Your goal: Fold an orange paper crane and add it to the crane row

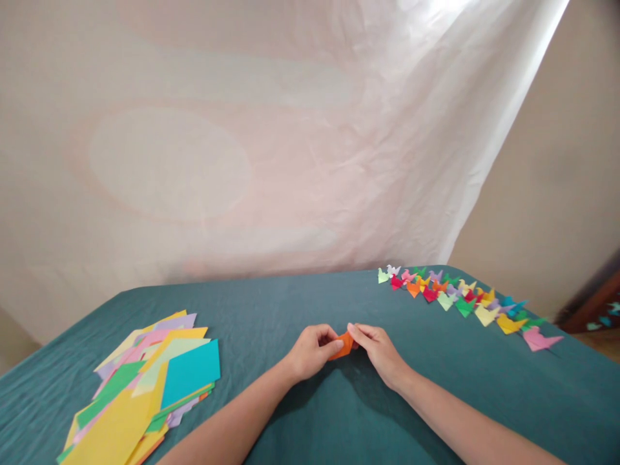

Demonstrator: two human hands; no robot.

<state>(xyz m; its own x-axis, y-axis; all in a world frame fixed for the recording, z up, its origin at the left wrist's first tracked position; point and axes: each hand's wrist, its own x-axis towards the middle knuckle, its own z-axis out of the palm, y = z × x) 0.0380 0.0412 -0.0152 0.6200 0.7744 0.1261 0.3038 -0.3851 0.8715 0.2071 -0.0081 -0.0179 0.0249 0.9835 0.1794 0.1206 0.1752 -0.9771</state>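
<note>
A small folded piece of orange paper (345, 345) is held between my two hands, just above the table in front of me. My left hand (314, 352) pinches its left side, thumb on top. With thumb and fingertips, my right hand (376, 349) grips its upper right corner. The fingers partly cover the paper, so its full folded shape is hidden.
A loose pile of coloured paper sheets (121, 413) lies on the left of the green tablecloth (271, 303). Rows of small folded paper birds (465, 307) stand along the right side. Behind the table hangs a pale cloth (290, 161).
</note>
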